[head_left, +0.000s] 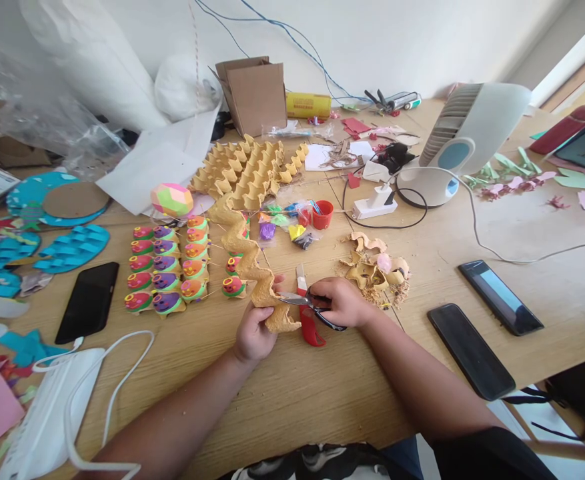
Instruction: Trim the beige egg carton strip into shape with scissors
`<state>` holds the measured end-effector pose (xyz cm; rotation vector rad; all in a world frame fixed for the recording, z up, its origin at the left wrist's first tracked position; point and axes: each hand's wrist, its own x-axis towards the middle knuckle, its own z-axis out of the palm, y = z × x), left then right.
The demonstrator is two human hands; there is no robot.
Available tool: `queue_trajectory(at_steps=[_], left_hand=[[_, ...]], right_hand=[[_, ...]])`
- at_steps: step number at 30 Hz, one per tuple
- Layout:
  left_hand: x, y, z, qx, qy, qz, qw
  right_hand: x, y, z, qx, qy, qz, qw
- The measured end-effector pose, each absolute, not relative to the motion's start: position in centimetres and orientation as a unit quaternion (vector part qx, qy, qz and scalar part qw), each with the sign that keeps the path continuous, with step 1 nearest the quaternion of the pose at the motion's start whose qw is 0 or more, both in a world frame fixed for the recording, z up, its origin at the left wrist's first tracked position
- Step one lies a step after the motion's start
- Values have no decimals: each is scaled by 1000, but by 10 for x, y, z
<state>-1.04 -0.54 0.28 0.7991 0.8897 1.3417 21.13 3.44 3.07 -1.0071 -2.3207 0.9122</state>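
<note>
A wavy strip of tan egg carton (255,265) is gripped near its close end by my left hand (256,331). My right hand (339,301) is closed round the handles of black-handled scissors (317,308), whose blades reach the strip's edge beside my left fingers. Under the scissors lies a red-handled tool (311,327) with a pale tip, its kind partly hidden. Left of the strip stand rows of egg-carton cups decorated with coloured clay (166,270). Uncut egg trays (249,170) rest beyond.
Carton scraps and crumbs (377,270) lie right of my hands. Phones (472,350) rest at right, another phone (88,301) at left. A white fan (467,133), power strip (375,203), red cup (322,215) and clay packets (299,233) stand further back.
</note>
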Motion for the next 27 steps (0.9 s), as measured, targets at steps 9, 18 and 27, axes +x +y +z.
queue_trajectory(at_steps=[9,18,27], left_hand=[[-10,-7,7,293,374,567,673],[-11,-7,5,268,353,582,682],[-11,-6,5,251,331,595,688]], right_hand=[[211,34,31,-371,-843,323,216],[210,33,31,-374,-839,323,227],[210,34,26,-373,-844,307,235]])
